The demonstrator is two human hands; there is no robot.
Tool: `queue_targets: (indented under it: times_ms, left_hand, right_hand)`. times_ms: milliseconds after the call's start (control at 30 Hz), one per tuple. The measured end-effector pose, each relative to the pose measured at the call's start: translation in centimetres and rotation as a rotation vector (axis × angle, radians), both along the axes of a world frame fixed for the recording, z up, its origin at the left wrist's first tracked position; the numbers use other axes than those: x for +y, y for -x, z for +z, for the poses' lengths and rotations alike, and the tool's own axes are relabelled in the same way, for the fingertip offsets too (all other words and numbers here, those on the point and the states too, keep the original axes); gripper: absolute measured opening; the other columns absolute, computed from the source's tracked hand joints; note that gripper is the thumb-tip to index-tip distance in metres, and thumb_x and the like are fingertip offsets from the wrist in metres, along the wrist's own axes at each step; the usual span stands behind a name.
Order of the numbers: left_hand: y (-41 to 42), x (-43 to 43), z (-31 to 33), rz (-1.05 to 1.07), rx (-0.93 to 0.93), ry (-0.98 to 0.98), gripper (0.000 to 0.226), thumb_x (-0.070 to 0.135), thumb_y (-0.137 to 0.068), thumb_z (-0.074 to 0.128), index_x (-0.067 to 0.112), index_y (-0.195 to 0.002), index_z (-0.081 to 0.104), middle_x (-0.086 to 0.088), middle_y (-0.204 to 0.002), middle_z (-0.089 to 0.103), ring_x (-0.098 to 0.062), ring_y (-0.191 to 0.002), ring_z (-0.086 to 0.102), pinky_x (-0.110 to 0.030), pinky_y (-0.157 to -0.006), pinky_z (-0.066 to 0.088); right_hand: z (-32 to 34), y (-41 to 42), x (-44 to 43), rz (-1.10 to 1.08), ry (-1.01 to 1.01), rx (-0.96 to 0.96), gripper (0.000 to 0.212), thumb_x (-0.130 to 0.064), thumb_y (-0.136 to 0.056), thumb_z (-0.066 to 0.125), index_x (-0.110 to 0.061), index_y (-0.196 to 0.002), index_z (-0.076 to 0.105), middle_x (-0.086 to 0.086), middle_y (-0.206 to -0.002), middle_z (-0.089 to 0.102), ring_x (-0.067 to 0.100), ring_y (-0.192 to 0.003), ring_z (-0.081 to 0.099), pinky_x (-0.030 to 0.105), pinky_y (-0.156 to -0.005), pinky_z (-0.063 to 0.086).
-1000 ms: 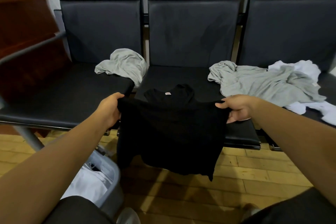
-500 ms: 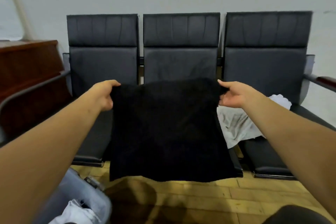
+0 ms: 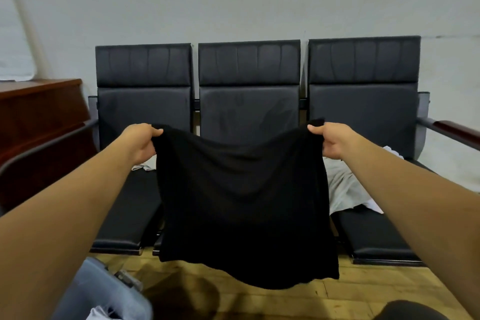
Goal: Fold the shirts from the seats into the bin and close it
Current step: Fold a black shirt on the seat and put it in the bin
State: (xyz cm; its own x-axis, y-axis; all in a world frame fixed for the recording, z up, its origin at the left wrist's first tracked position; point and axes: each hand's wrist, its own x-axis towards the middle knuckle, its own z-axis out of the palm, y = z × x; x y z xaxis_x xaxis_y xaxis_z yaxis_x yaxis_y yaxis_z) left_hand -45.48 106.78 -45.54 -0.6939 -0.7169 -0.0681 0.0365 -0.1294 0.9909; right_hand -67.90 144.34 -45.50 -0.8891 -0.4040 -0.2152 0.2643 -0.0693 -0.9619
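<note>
A black shirt (image 3: 244, 202) hangs in the air in front of the middle seat, its top edge sagging in the centre. My left hand (image 3: 141, 141) pinches its upper left corner and my right hand (image 3: 331, 140) pinches its upper right corner. The shirt hides most of the middle seat. A grey shirt (image 3: 342, 189) lies with white cloth on the right seat, partly behind the black shirt. A scrap of pale cloth (image 3: 144, 165) shows on the left seat under my left hand. The grey bin (image 3: 104, 291) stands open at the bottom left with white cloth inside.
Three black padded seats (image 3: 249, 65) stand in a row against a pale wall. A dark wooden cabinet (image 3: 39, 122) is at the left, and an armrest (image 3: 452, 130) juts out at the right. The floor is light wooden boards (image 3: 363, 293).
Both hands lifted the black shirt off the middle seat and hold it up in the air. The top edge now sags between the hands. The view tilted upward toward the wall.
</note>
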Motion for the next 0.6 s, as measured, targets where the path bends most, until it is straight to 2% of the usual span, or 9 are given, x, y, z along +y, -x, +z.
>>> queue_targets:
  times_ms: [100,200,267,333,400,433,500,567,600]
  left_hand:
    - [1.0,-0.8,-0.5,0.025,-0.144,0.19,0.015,0.004,-0.095,0.061,0.008,-0.109,0.063,-0.019,-0.122,0.065,-0.031,-0.108,0.064,-0.048,-0.1,0.052]
    - [2.4,-1.4,-1.1,0.056,-0.175,0.301,0.018,0.007,-0.091,0.069,0.022,-0.095,0.061,-0.014,-0.109,0.063,-0.028,-0.096,0.062,-0.044,-0.089,0.052]
    - [3.7,-2.2,-1.4,0.017,-0.225,0.361,0.014,0.01,-0.089,0.073,0.023,-0.084,0.072,-0.01,-0.102,0.068,-0.026,-0.092,0.062,-0.043,-0.082,0.051]
    - [5.2,-3.1,-1.3,-0.007,-0.248,0.382,0.013,0.011,-0.087,0.075,0.02,-0.079,0.078,-0.009,-0.097,0.072,-0.025,-0.09,0.064,-0.044,-0.086,0.055]
    - [7.2,-3.9,-0.8,0.028,-0.257,0.419,0.013,0.009,-0.088,0.074,0.02,-0.082,0.076,-0.009,-0.096,0.071,-0.02,-0.08,0.062,-0.033,-0.073,0.054]
    - [8.3,-4.2,-0.2,0.058,-0.25,0.442,0.014,0.007,-0.09,0.072,0.02,-0.084,0.074,-0.007,-0.094,0.069,-0.016,-0.072,0.058,-0.027,-0.067,0.052]
    - [10.5,-4.7,1.6,0.131,-0.193,0.474,0.018,0.005,-0.094,0.066,0.021,-0.086,0.069,-0.005,-0.089,0.064,-0.013,-0.059,0.051,-0.019,-0.059,0.053]
    - [12.3,-5.4,3.9,0.177,-0.095,0.485,0.024,0.003,-0.098,0.059,0.023,-0.087,0.066,-0.008,-0.087,0.06,-0.013,-0.045,0.05,-0.013,-0.037,0.039]
    - [12.8,-5.5,5.2,0.186,-0.039,0.482,0.023,0.002,-0.1,0.055,0.021,-0.093,0.065,-0.008,-0.085,0.059,-0.009,-0.038,0.052,-0.013,-0.032,0.032]
  right_hand:
    - [-0.7,1.6,-0.5,-0.123,-0.241,0.186,0.026,-0.013,-0.09,0.072,0.0,-0.109,0.062,0.015,-0.107,0.069,0.029,-0.092,0.069,0.037,-0.065,0.056]
    - [-1.4,4.0,-1.8,-0.145,-0.3,0.275,0.024,-0.011,-0.087,0.075,-0.011,-0.107,0.061,0.013,-0.107,0.065,0.031,-0.099,0.066,0.046,-0.082,0.058]
    - [-1.7,6.0,-3.0,-0.146,-0.354,0.303,0.015,-0.009,-0.085,0.076,-0.013,-0.098,0.07,0.012,-0.106,0.069,0.032,-0.102,0.066,0.048,-0.09,0.056]
    - [-1.3,7.8,-4.4,-0.161,-0.39,0.304,0.01,-0.006,-0.084,0.076,-0.007,-0.094,0.074,0.011,-0.099,0.07,0.028,-0.09,0.066,0.04,-0.074,0.058]
    - [-0.5,9.6,-6.1,-0.168,-0.398,0.309,0.005,-0.003,-0.087,0.071,-0.005,-0.092,0.073,0.01,-0.088,0.064,0.02,-0.066,0.055,0.029,-0.049,0.043]
    - [0.1,10.5,-7.0,-0.169,-0.396,0.313,0.007,-0.002,-0.091,0.067,-0.008,-0.089,0.071,0.01,-0.082,0.06,0.017,-0.059,0.047,0.026,-0.044,0.036]
    - [1.6,12.4,-8.7,-0.177,-0.344,0.342,0.023,-0.001,-0.096,0.057,-0.017,-0.081,0.065,0.006,-0.075,0.055,0.014,-0.053,0.041,0.022,-0.041,0.032]
    - [3.7,13.7,-10.0,-0.172,-0.233,0.391,0.028,-0.002,-0.099,0.049,-0.022,-0.085,0.062,0.004,-0.075,0.054,0.012,-0.054,0.045,0.022,-0.045,0.035]
    - [5.0,14.1,-10.3,-0.173,-0.164,0.412,0.028,-0.002,-0.1,0.046,-0.023,-0.091,0.062,0.003,-0.077,0.054,0.012,-0.055,0.047,0.023,-0.047,0.037]
